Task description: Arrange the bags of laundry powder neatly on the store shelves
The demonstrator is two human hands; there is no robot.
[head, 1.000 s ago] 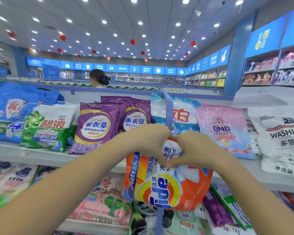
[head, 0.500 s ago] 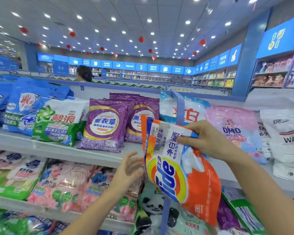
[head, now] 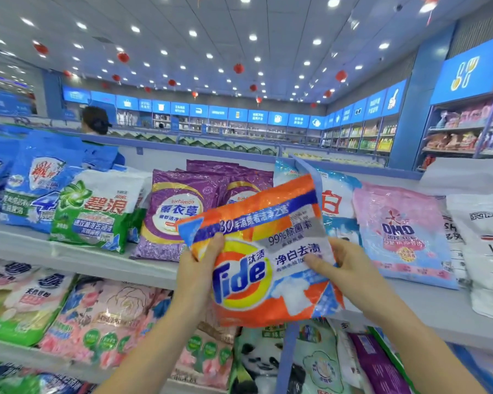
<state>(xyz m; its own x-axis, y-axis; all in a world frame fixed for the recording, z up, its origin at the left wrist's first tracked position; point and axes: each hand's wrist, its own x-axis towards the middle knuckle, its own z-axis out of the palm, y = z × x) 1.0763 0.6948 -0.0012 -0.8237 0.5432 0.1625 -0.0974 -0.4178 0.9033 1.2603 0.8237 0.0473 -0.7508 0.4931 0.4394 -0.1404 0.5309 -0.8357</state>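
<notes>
I hold an orange Tide bag [head: 265, 251] of laundry powder in front of the top shelf [head: 77, 261], its printed face toward me and tilted. My left hand [head: 195, 268] pinches its left edge with the thumb on the front. My right hand [head: 345, 273] grips its right edge, thumb laid across the front. Behind the bag on the shelf stand purple lavender bags [head: 180, 211] and a blue-and-white bag [head: 336, 200]. A pink OMO bag [head: 402, 234] leans to the right of them.
On the top shelf a green Ariel bag [head: 97, 211] and blue bags [head: 37, 183] stand at left, a white bag [head: 484, 243] at right. The lower shelf holds pink floral bags [head: 108, 317] and a panda bag [head: 265, 362]. A person [head: 96, 120] stands beyond the shelf unit.
The Tide bag has turned from hanging edge-on in my right hand to face me, and rose slightly. My left hand came up from below and took its left edge.
</notes>
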